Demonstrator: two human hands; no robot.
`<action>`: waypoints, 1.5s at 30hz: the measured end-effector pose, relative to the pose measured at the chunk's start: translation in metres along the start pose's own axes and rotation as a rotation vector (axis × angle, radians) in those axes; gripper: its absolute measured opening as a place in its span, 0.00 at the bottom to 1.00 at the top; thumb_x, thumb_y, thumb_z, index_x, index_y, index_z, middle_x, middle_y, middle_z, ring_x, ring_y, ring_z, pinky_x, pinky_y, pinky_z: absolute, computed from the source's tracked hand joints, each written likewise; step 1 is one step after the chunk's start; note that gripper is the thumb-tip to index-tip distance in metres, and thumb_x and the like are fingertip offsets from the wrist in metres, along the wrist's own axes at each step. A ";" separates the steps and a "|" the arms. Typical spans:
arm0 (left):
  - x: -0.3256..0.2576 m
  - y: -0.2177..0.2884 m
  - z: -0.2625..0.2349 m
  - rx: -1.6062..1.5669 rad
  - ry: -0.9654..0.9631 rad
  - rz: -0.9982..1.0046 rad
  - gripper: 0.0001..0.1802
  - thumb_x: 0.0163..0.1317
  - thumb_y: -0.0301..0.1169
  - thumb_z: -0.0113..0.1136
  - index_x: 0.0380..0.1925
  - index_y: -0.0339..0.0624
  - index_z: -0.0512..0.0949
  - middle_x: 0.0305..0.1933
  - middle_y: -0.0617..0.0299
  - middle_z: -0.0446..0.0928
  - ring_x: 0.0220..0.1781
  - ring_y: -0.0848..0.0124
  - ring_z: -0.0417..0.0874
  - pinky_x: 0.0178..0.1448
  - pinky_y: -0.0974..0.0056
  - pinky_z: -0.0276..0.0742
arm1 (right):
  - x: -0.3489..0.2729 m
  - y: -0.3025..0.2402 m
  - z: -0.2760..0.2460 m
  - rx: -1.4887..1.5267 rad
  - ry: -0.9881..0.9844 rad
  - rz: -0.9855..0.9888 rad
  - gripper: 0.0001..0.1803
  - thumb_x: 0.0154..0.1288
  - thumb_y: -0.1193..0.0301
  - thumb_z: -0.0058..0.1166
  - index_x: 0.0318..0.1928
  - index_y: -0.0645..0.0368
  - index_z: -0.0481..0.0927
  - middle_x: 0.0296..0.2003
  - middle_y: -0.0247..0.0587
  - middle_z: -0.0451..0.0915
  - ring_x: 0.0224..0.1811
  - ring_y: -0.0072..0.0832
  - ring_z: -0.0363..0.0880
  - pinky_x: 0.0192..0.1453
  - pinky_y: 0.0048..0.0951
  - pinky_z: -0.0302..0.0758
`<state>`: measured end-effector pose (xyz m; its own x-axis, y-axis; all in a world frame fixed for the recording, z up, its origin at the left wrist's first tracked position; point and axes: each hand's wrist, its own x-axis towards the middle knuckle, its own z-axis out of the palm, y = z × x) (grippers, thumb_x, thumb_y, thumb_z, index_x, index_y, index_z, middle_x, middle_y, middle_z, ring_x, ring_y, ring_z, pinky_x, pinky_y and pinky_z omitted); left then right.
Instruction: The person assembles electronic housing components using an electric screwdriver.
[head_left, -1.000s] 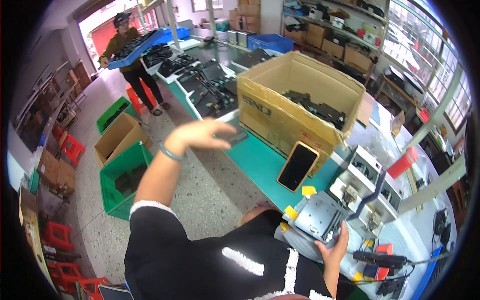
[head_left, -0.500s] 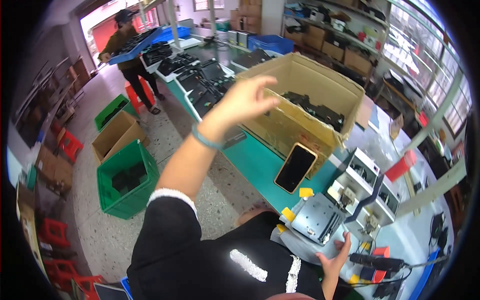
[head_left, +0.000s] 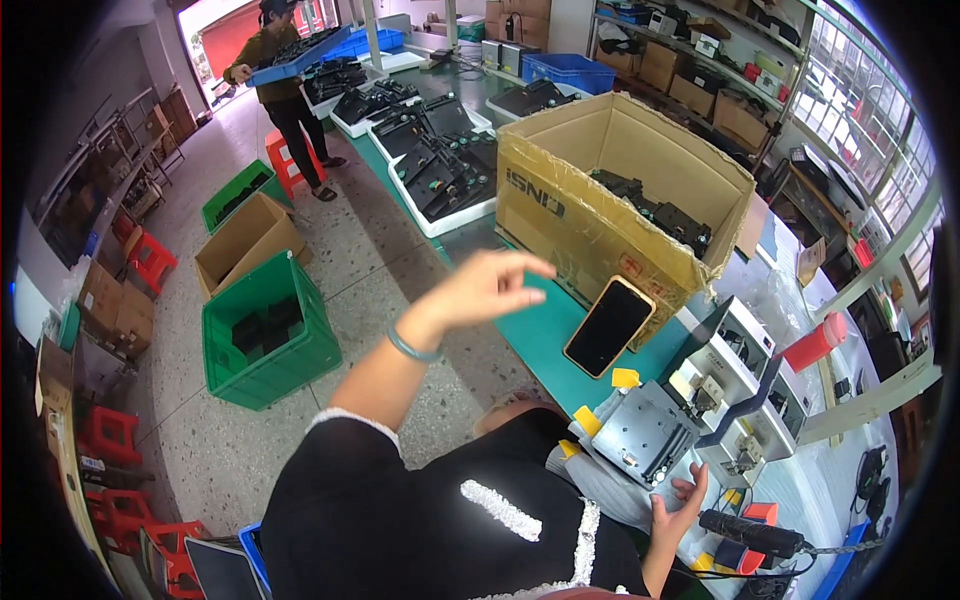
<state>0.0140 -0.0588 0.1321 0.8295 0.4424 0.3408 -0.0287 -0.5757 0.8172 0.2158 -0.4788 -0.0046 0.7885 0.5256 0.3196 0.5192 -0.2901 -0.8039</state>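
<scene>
Near the carton, the left hand stretches forward, right hand beside a metal plate, both grips half-parted, empty.

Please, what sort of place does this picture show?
It looks like a workshop or small factory room: white trays of black parts and a large cardboard box stand on a green table; a green bin holds dark pieces.

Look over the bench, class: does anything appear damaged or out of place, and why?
The big carton looks damaged: its top edge is ragged, especially at the right corner. A phone propped against its side seems a stray personal item.
</scene>
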 end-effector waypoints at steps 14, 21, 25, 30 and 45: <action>-0.036 -0.023 0.059 -0.169 -0.070 -0.054 0.16 0.61 0.31 0.65 0.49 0.42 0.79 0.20 0.71 0.68 0.23 0.82 0.65 0.29 0.72 0.64 | -0.007 0.004 -0.004 -0.004 0.022 -0.017 0.51 0.40 0.71 0.63 0.70 0.59 0.59 0.60 0.48 0.72 0.42 0.30 0.73 0.49 0.29 0.66; -0.040 -0.025 0.065 -0.201 -0.072 -0.067 0.16 0.61 0.31 0.65 0.49 0.43 0.80 0.22 0.72 0.70 0.24 0.83 0.68 0.29 0.73 0.66 | -0.006 0.007 -0.002 0.004 0.027 -0.019 0.49 0.43 0.70 0.63 0.69 0.60 0.60 0.59 0.49 0.72 0.42 0.30 0.74 0.50 0.30 0.68; -0.039 -0.024 0.065 -0.180 -0.075 -0.073 0.16 0.61 0.30 0.65 0.49 0.43 0.79 0.22 0.72 0.70 0.24 0.83 0.68 0.30 0.73 0.67 | -0.009 0.006 -0.003 0.005 0.024 -0.009 0.48 0.44 0.69 0.63 0.69 0.60 0.61 0.59 0.49 0.72 0.42 0.30 0.73 0.50 0.30 0.67; -0.036 -0.020 0.065 -0.211 -0.050 -0.098 0.15 0.61 0.28 0.64 0.49 0.44 0.80 0.23 0.75 0.70 0.26 0.85 0.68 0.31 0.75 0.66 | -0.010 0.006 -0.003 0.014 0.032 0.005 0.47 0.45 0.68 0.63 0.69 0.61 0.61 0.58 0.49 0.72 0.43 0.30 0.73 0.51 0.30 0.67; -0.019 -0.021 0.070 -0.203 0.054 -0.036 0.16 0.61 0.27 0.63 0.50 0.41 0.78 0.25 0.72 0.73 0.27 0.83 0.70 0.33 0.74 0.69 | -0.007 0.007 -0.003 0.028 0.025 0.005 0.46 0.45 0.71 0.61 0.68 0.62 0.61 0.58 0.50 0.73 0.43 0.29 0.72 0.52 0.30 0.67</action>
<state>0.0383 -0.1030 0.0755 0.8009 0.4997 0.3299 -0.1158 -0.4112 0.9042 0.2148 -0.4868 -0.0115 0.7993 0.5041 0.3272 0.5059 -0.2704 -0.8191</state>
